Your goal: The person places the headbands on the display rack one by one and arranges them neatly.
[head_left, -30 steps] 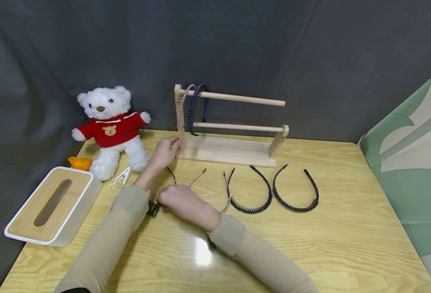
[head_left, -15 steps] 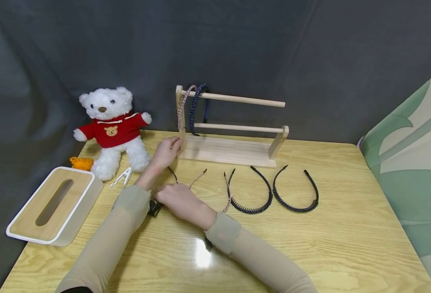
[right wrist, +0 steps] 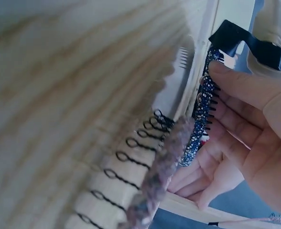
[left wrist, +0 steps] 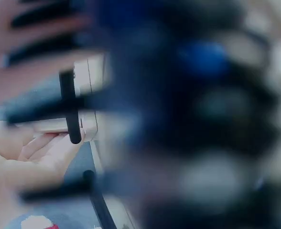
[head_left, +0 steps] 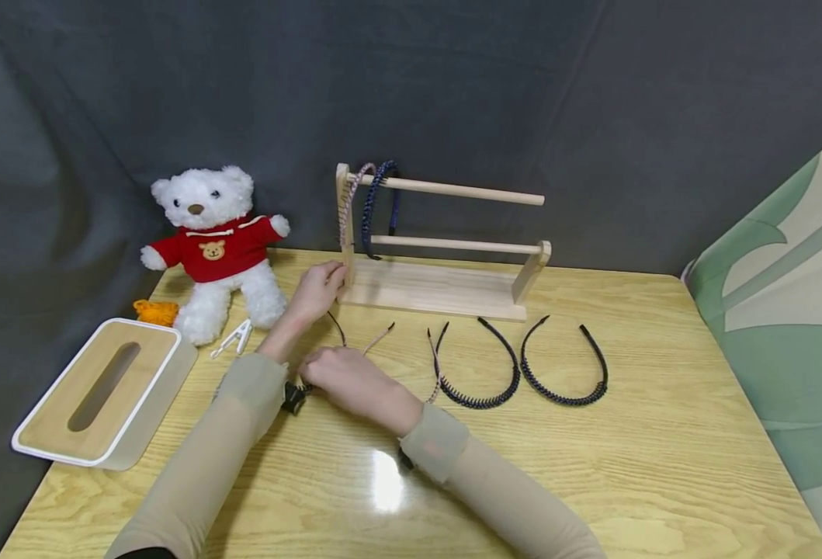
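My left hand holds the left end of a wooden headband rack, at the foot of its upright. In front of the rack my right hand pinches a dark blue flowered headband between thumb and fingers, its comb teeth towards the palm. Blurred and close up, that headband fills much of the left wrist view. A pink patterned headband lies on the table, partly hidden under my right hand. From the rack's upper rod hang another pink headband and a navy one.
Two dark toothed headbands lie on the table right of my right hand. To the left are a tissue box, a white teddy bear in a red sweater, a white clip and an orange item.
My right hand has shifted slightly to the right, and the tip of the headband in it has moved with it. My left hand stays at the rack.
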`<state>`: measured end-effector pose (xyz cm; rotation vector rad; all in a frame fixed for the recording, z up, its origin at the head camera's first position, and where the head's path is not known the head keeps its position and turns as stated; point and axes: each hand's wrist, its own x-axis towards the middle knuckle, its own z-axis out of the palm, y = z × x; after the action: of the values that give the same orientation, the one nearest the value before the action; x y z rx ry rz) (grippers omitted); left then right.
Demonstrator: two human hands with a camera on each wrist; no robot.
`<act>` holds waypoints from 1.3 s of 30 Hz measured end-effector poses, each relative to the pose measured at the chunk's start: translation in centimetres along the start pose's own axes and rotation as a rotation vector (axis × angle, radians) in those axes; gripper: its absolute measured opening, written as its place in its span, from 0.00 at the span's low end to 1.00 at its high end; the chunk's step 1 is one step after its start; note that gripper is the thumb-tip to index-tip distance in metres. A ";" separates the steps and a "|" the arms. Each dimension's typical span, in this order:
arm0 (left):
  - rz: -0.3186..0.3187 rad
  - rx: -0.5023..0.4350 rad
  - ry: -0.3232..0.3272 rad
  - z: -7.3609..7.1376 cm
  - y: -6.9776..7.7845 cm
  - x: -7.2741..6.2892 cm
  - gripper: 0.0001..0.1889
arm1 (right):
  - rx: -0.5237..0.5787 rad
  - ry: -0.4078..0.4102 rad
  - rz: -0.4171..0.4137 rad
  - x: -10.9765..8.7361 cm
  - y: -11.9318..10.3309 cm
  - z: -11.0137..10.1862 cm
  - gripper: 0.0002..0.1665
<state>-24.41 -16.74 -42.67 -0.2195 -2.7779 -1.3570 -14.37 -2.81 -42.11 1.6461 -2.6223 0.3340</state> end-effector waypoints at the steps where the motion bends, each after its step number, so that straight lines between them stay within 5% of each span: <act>1: 0.003 -0.003 -0.001 0.0 0.0 0.0 0.19 | 0.007 -0.003 0.002 -0.1 0.1 -0.1 0.11; 11: 0.072 -0.056 0.009 0.3 -2.0 0.8 0.20 | 0.011 -0.021 -0.008 -0.9 0.7 -0.9 0.09; 16: 0.043 -0.041 -0.015 0.1 -1.3 0.5 0.20 | 0.046 -0.003 -0.019 -1.5 1.1 -1.3 0.10; 17: 0.021 -0.016 -0.020 -0.2 -0.2 0.1 0.19 | 0.060 0.004 -0.021 -1.6 1.2 -1.4 0.10; 26: 0.007 -0.004 -0.026 -0.2 -0.2 0.1 0.19 | 0.119 0.013 -0.014 -2.6 1.4 -2.3 0.04; 29: 0.006 -0.020 -0.027 0.1 -1.3 0.7 0.20 | 0.148 0.006 -0.013 -3.0 1.4 -2.7 0.02; 35: 0.013 -0.001 -0.007 1.6 -5.9 3.2 0.20 | 0.213 -0.011 0.011 -4.0 1.7 -3.9 0.02; 39: 0.028 0.000 -0.001 1.7 -6.0 3.1 0.20 | 0.239 -0.020 0.020 -4.7 2.0 -4.4 0.02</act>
<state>-28.29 -18.74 -48.08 -0.2576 -2.7646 -1.3512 -14.50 3.07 -38.74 1.6941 -2.7057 0.6592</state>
